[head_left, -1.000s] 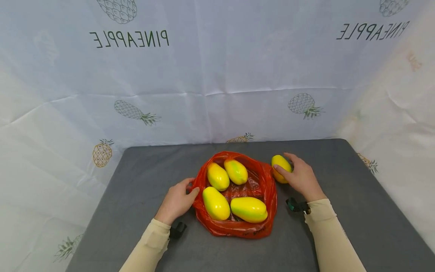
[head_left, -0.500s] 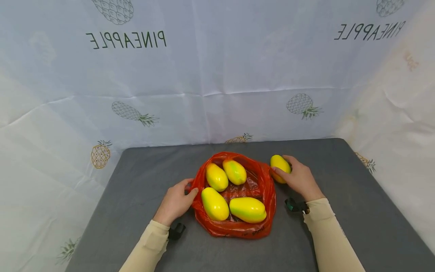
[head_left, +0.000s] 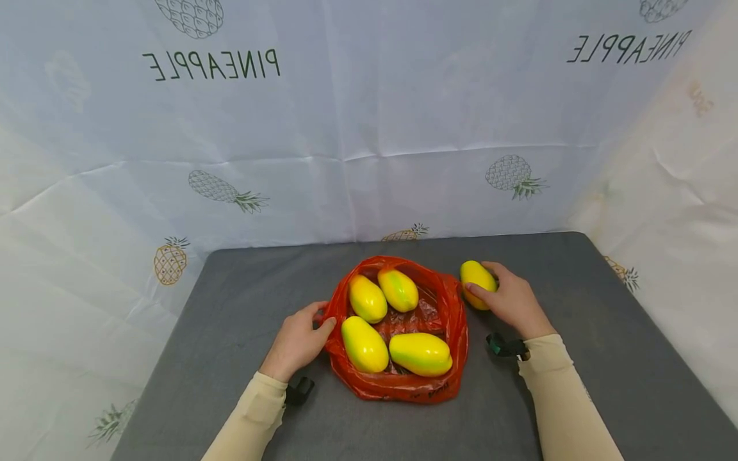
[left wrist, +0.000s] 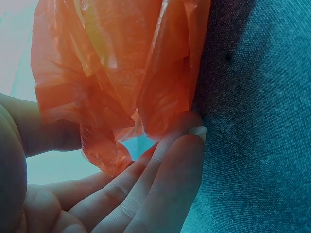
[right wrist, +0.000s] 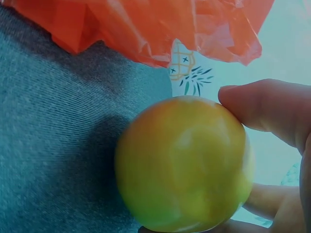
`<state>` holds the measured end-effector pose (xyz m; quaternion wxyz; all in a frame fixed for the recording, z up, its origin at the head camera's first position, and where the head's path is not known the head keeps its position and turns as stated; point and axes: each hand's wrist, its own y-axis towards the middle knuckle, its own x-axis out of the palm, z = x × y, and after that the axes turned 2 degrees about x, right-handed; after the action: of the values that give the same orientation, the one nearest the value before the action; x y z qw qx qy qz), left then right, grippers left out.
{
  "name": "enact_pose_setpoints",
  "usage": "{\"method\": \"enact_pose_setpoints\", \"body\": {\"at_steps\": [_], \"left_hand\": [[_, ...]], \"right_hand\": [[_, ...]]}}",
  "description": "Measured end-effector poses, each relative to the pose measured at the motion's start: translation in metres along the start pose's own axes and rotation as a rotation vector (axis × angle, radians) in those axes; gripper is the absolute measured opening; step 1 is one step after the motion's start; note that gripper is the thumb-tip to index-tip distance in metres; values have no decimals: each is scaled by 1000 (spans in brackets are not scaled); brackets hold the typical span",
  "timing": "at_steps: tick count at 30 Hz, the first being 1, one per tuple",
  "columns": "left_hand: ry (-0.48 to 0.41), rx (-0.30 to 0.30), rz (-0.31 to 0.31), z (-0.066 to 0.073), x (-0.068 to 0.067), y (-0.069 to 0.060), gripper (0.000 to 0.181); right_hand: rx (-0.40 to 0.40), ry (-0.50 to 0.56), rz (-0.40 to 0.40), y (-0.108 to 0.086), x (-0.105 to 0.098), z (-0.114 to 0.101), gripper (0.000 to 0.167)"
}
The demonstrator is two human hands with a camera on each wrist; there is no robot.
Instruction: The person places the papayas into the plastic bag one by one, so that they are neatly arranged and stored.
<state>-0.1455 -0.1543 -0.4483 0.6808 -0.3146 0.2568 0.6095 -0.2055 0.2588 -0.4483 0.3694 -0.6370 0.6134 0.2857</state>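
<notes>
A red plastic bag sits wide open in the middle of the grey table, with several glossy yellow-green mangoes inside. At its left side, my left hand holds the rim between thumb and fingers; the left wrist view shows thin red plastic hanging between them. To the right of the bag, my right hand grips another mango, thumb on the near side and fingers around the far side. That mango fills the right wrist view close to the table surface; whether it touches the cloth is unclear.
The dark grey table extends on both sides of the bag. Behind it hangs a white cloth backdrop printed with pineapples. Black wrist straps with cameras sit beneath both wrists.
My right hand and its mango have shifted very slightly, a touch away from the bag's rim. The left hand and the bag stay where they were.
</notes>
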Motion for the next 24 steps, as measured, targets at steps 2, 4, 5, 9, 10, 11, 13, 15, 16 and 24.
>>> {"method": "enact_pose_setpoints", "body": {"at_steps": [2,4,5,9,10,11,13,15,16,24], "left_hand": [[-1,-2,0,0,0,0,50],[-2,-3,0,0,0,0,50],[-1,-4,0,0,0,0,50],[2,-9,0,0,0,1,50],[3,-10,1,0,0,1,50],[3,-10,2,0,0,1,50],[0,-10,2,0,0,1,50],[-4,-9,2,0,0,0,50],[-6,-9,3,0,0,0,50],[-9,-12,0,0,0,1,50]], "right_hand": [[2,-1,0,0,-2,0,91],[5,-3,0,-1,-4,0,92],[7,-4,0,-1,-5,0,92],[10,-5,1,-3,-10,-1,92],[9,-4,1,-3,-11,-1,92],[7,-3,2,-3,-11,-1,92],[4,-4,2,-3,-12,0,92],[4,0,1,-3,-13,-1,92],[3,0,1,-3,-13,-1,92],[-24,-4,23,-8,-20,-3,90]]}}
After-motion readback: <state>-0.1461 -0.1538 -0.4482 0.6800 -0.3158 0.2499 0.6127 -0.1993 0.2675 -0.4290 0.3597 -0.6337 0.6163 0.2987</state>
